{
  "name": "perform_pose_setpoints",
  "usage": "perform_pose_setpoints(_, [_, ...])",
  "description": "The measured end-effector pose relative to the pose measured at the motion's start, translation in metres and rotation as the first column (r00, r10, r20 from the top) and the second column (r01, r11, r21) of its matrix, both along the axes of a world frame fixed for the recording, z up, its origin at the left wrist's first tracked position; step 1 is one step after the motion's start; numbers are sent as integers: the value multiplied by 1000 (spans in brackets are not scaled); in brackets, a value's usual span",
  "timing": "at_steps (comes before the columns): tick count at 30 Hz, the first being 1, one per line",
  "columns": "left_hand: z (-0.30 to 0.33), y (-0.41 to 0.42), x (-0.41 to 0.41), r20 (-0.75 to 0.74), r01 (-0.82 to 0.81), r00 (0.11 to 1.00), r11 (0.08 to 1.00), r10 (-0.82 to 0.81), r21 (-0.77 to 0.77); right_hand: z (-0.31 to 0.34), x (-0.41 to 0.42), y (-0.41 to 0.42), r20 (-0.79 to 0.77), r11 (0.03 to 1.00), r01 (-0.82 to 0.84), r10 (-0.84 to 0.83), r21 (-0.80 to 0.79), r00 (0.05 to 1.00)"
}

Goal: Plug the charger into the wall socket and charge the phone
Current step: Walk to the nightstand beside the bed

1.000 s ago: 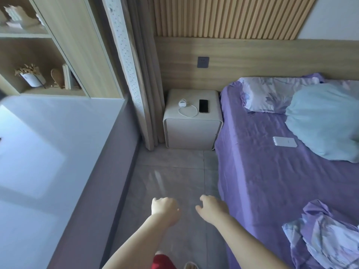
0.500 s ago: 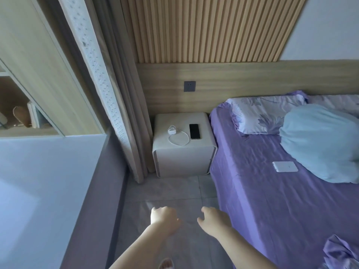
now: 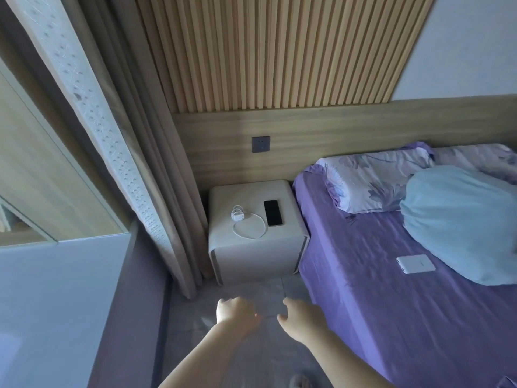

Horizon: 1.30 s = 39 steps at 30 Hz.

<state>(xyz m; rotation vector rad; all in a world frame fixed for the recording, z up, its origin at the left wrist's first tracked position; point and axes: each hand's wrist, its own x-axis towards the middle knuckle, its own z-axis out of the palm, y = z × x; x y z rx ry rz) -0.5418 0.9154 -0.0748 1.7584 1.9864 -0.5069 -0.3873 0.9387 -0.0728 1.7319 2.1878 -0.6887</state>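
A white charger (image 3: 238, 216) with its looped white cable (image 3: 253, 229) lies on the white bedside table (image 3: 251, 253). Just right of the cable, a black phone (image 3: 272, 212) lies flat on the same top. The grey wall socket (image 3: 260, 144) is set in the wooden panel above the table, with nothing plugged in. My left hand (image 3: 235, 313) and my right hand (image 3: 300, 320) hang over the floor in front of the table, fingers loosely curled, holding nothing and well short of the charger.
A bed with a purple sheet (image 3: 391, 289) fills the right side, carrying a flowered pillow (image 3: 372, 183), a light blue pillow (image 3: 461, 219) and a flat white device (image 3: 415, 263). Beige curtains (image 3: 156, 169) hang left of the table. A grey desk top (image 3: 56, 303) runs along the left.
The view has moved forward and closer to the bedside table, which looks larger now. Both hands stay held out in front, empty, with the same loose curl.
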Motion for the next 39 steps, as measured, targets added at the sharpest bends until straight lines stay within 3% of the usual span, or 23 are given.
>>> perform_pose_setpoints(14, [10,155,47,72,-180,982,980,174,90,1,42,173,-34,994,-109,110,26,993])
perform_pose_setpoints(23, [14,219,59,56,-213,976,976,211,37,-1,50,247,-24,983,-177,178,37,984])
perform_pose_setpoints(30, [3,265,42,-6,-144,990,989,144,-25,-11,37,288,-19,985,-169,170,23,985])
perform_pose_setpoints(39, [-14,332,-7,18,-108,994,992,110,-69,-22,-5,344,15,996,-91,92,-25,996])
